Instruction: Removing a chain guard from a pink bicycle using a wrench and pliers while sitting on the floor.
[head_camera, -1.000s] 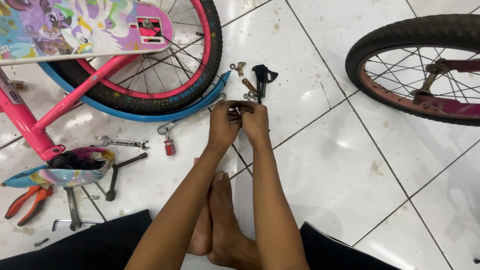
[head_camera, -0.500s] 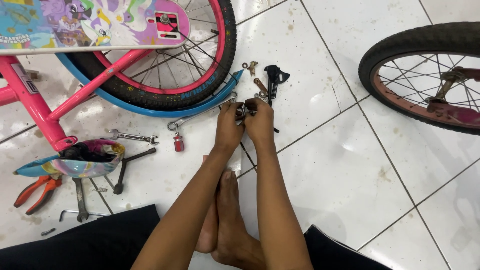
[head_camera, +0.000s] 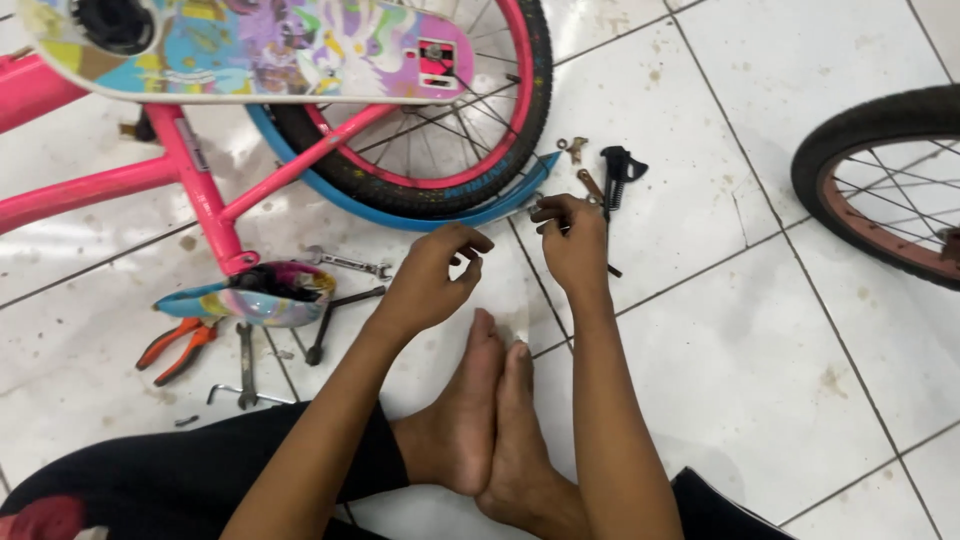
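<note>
My left hand (head_camera: 430, 280) hovers over the white tile floor (head_camera: 740, 370), fingers curled and thumb close to the fingertips; whether it holds anything is unclear. My right hand (head_camera: 578, 243) is closed around a small metal part, and a thin dark rod (head_camera: 612, 269) sticks out beneath it. Both hands are just in front of the blue mudguard (head_camera: 440, 218) of a pink bicycle's rear wheel (head_camera: 500, 150). A black brake piece (head_camera: 620, 170) and small metal fittings (head_camera: 575, 150) lie just beyond my right hand.
The pink frame (head_camera: 190, 175), a colourful chain guard (head_camera: 250, 50) and a saddle (head_camera: 250, 297) lie at left. Orange pliers (head_camera: 178, 347), spanners (head_camera: 346, 264) and a hex key (head_camera: 232, 392) are scattered nearby. Another wheel (head_camera: 880, 190) is at right. My bare feet (head_camera: 490, 420) rest below the hands.
My hands, pressed together on a small part before, have drawn apart: the left moved left and back, the right stays near the mudguard tip. The view has shifted slightly.
</note>
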